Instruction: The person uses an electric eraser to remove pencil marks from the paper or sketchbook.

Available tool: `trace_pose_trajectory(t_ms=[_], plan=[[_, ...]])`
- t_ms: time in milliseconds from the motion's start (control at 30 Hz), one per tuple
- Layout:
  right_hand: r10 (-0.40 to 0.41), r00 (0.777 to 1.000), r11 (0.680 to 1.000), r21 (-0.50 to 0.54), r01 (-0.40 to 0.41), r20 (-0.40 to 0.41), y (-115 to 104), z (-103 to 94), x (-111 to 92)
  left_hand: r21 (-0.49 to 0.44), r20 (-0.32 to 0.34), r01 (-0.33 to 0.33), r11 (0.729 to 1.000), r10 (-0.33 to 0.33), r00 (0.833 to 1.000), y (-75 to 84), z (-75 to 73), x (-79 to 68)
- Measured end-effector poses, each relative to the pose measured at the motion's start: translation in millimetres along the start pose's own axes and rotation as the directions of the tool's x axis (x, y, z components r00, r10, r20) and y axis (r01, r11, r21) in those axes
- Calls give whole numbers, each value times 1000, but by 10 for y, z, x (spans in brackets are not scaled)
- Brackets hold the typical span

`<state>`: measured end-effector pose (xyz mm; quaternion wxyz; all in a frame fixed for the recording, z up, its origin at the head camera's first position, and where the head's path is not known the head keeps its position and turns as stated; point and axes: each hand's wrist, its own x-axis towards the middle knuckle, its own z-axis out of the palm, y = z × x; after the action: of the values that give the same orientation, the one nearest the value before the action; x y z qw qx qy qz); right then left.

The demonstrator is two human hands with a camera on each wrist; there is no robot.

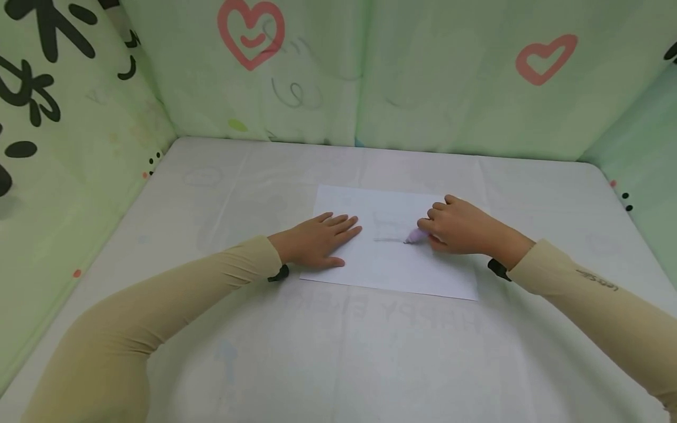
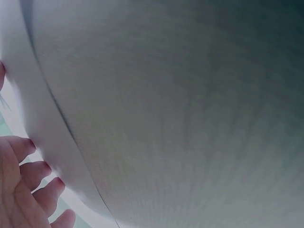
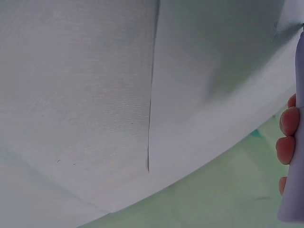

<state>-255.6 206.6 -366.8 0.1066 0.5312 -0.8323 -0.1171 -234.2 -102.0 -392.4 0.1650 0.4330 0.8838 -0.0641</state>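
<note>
A white sheet of paper (image 1: 344, 279) lies on the white-covered table. My left hand (image 1: 317, 241) rests on its left part with fingers spread; the left wrist view catches several fingertips (image 2: 50, 194) beside the paper's edge. Over the right part of the sheet, my right hand (image 1: 460, 229) grips a thick lavender marker (image 1: 416, 235). The marker's dark tip points left and meets the paper at the end of a faint grey line (image 1: 388, 239). Paler strokes show just above that line. In the right wrist view, curled fingers (image 3: 289, 121) wrap the marker's barrel (image 3: 295, 190).
The table cover (image 1: 254, 352) carries faint printed lettering in front of the sheet. Green curtains with hearts (image 1: 545, 59) and dark marks stand behind and at both sides of the table. A dark wrist strap (image 1: 498, 269) shows under the right sleeve.
</note>
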Motion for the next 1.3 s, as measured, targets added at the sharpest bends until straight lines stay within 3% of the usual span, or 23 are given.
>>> trace_pose_trajectory(t_ms=[367, 833, 1100, 1300], plan=[[7, 1000, 1000, 15, -7, -11, 39, 49, 121, -14, -10, -10, 1000, 10, 1000, 10, 3, -1], [1, 1000, 1000, 13, -1, -21, -10, 16, -2, 2, -22, -14, 1000, 14, 1000, -21, 34, 3], [0, 999, 1000, 5, 0, -38, 38, 46, 89, 3, -17, -11, 1000, 11, 1000, -25, 47, 22], [10, 1000, 1000, -1, -10, -7, 45, 44, 119, 14, -17, -10, 1000, 10, 1000, -32, 54, 26]])
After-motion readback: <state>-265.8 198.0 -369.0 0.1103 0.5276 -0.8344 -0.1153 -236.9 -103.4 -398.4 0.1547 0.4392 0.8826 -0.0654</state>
